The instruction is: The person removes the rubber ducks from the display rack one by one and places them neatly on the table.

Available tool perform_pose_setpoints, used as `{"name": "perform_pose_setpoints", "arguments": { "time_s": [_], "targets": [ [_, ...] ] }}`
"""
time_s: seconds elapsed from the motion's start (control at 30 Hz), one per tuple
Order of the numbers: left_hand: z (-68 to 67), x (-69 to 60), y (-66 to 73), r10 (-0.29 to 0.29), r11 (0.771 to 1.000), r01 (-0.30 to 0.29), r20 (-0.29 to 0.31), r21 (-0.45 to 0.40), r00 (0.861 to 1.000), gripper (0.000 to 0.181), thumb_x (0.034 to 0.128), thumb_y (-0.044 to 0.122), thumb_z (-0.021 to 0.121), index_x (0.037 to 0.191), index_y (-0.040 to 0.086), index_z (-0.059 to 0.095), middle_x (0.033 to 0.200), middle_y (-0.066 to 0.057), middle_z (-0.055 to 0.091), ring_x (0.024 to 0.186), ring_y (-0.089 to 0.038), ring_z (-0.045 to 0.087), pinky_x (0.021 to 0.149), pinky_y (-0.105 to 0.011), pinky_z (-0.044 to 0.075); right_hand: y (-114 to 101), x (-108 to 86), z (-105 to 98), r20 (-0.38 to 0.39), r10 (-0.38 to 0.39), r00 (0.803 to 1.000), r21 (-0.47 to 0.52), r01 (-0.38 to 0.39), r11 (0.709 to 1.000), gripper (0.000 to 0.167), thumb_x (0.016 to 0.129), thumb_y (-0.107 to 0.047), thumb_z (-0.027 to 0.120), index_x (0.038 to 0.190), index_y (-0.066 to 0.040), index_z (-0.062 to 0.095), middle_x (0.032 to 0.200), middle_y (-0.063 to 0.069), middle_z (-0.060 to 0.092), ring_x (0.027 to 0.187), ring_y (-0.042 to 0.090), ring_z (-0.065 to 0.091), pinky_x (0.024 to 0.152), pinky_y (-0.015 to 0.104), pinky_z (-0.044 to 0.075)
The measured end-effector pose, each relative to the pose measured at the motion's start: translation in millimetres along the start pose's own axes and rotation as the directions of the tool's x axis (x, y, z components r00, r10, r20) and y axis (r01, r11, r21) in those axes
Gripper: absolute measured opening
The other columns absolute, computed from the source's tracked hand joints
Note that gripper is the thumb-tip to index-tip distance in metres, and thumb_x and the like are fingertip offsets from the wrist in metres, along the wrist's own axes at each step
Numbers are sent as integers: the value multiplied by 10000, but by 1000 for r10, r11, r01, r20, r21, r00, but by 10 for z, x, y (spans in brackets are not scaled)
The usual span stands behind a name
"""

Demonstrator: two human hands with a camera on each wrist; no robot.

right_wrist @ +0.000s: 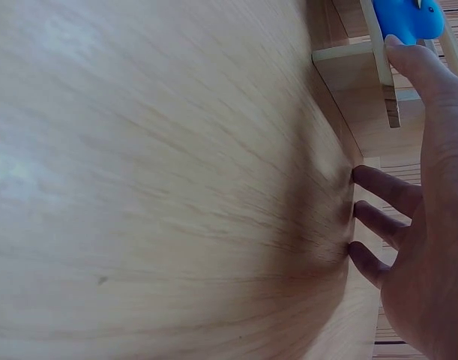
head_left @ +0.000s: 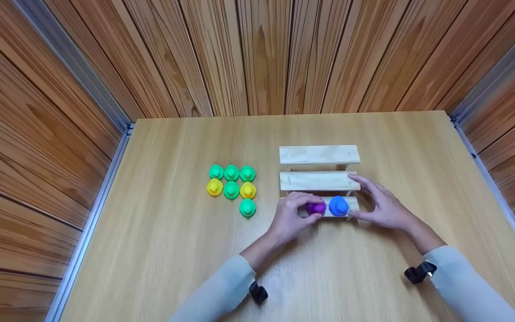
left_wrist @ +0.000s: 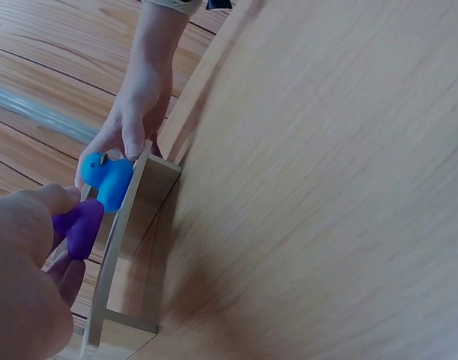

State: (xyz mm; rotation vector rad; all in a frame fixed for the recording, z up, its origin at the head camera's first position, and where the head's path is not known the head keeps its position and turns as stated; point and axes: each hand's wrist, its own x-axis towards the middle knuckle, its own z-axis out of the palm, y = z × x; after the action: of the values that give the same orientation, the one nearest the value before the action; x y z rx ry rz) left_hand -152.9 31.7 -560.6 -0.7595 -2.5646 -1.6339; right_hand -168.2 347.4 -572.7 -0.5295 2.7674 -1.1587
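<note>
In the head view, a three-step wooden rack (head_left: 320,155) stands on the table. My left hand (head_left: 294,212) pinches a purple rubber duck (head_left: 316,208) between thumb and fingers at the rack's lowest step. Just right of it sits a blue rubber duck (head_left: 339,205) on the same step. The left wrist view has the purple duck (left_wrist: 85,231) close against the blue duck (left_wrist: 112,184). My right hand (head_left: 385,206) is spread at the rack's right end, its index finger at the middle step. In the right wrist view its thumb (right_wrist: 420,64) touches the lowest step's edge beside the blue duck.
Left of the rack, several green ducks (head_left: 231,190) and two yellow ducks (head_left: 214,187) stand grouped in rows on the wooden table (head_left: 159,250). Wood-plank walls (head_left: 262,58) with metal frame rails (head_left: 92,228) border the table.
</note>
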Motion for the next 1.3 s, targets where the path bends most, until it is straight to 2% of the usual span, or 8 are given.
{"name": "perform_pose_setpoints", "arguments": {
  "time_s": [0.23, 0.6, 0.87, 0.97, 1.03, 1.1, 1.2, 1.3],
  "targets": [
    [-148, -51, 2, -19, 1000, 19, 42, 1, 999, 278, 982, 132, 889, 1257, 130, 849, 1325, -64, 833, 1307, -231, 738, 1168, -329, 605, 7, -19, -2, -5, -8, 1000, -2, 8, 1000, 1039, 916, -289, 961, 1755, -246, 350, 1718, 284, 497, 1541, 550, 544, 1290, 789, 372],
    [-382, -141, -11, -64, 996, 67, 43, -66, 997, 296, 981, 97, 880, 1273, 114, 839, 1355, -97, 815, 1294, -263, 761, 1087, -301, 661, 17, -27, -4, 8, 7, 1000, 3, -7, 1000, 1024, 936, -317, 945, 1758, -280, 335, 1727, 281, 481, 1556, 558, 524, 1280, 826, 354],
    [-612, -198, -18, -122, 985, 122, 1, -123, 992, 343, 965, 100, 897, 1301, 129, 829, 1369, -88, 815, 1300, -278, 769, 1118, -490, 664, 27, -20, 0, 11, 6, 1000, 5, -6, 1000, 1025, 935, -313, 946, 1757, -276, 335, 1723, 292, 472, 1559, 566, 516, 1287, 816, 360],
    [-691, -214, -37, -131, 983, 128, -19, -130, 991, 353, 957, 91, 903, 1302, 104, 826, 1342, -106, 818, 1297, -297, 760, 1130, -527, 653, 28, -18, -2, 4, -3, 1000, 10, 3, 1000, 1035, 921, -304, 959, 1754, -276, 345, 1723, 271, 486, 1556, 540, 537, 1381, 408, 400],
    [-745, -224, -48, -135, 983, 130, -30, -132, 990, 353, 957, 77, 900, 1302, 91, 824, 1330, -124, 817, 1291, -314, 757, 1134, -551, 647, 26, -14, -5, -2, -9, 1000, 8, 9, 1000, 1037, 914, -298, 966, 1751, -275, 354, 1717, 263, 501, 1551, 526, 553, 1308, 135, 328],
    [-803, -237, -55, -133, 983, 127, -41, -131, 990, 347, 963, 71, 892, 1303, 88, 824, 1328, -131, 817, 1286, -322, 754, 1134, -552, 647, 20, -10, -10, -6, -12, 1000, 7, 13, 1000, 1042, 906, -289, 973, 1750, -270, 361, 1717, 253, 507, 1548, 508, 566, 1176, -24, 223],
    [-889, -266, -78, -129, 985, 122, -50, -123, 990, 341, 972, 80, 885, 1307, 103, 823, 1338, -117, 817, 1283, -310, 757, 1134, -536, 651, 8, -4, -13, -8, -9, 1000, -12, 9, 1000, 1040, 908, -292, 970, 1751, -265, 360, 1716, 255, 509, 1547, 501, 570, 1292, 175, 352],
    [-978, -302, -109, -122, 988, 115, -60, -105, 991, 341, 972, 93, 888, 1306, 117, 826, 1338, -99, 823, 1270, -296, 763, 1117, -510, 662, -2, 5, -14, 0, -5, 1000, -13, 5, 1000, 1041, 914, -295, 965, 1754, -263, 351, 1723, 260, 500, 1554, 506, 560, 1339, 543, 417]
  ]
}}
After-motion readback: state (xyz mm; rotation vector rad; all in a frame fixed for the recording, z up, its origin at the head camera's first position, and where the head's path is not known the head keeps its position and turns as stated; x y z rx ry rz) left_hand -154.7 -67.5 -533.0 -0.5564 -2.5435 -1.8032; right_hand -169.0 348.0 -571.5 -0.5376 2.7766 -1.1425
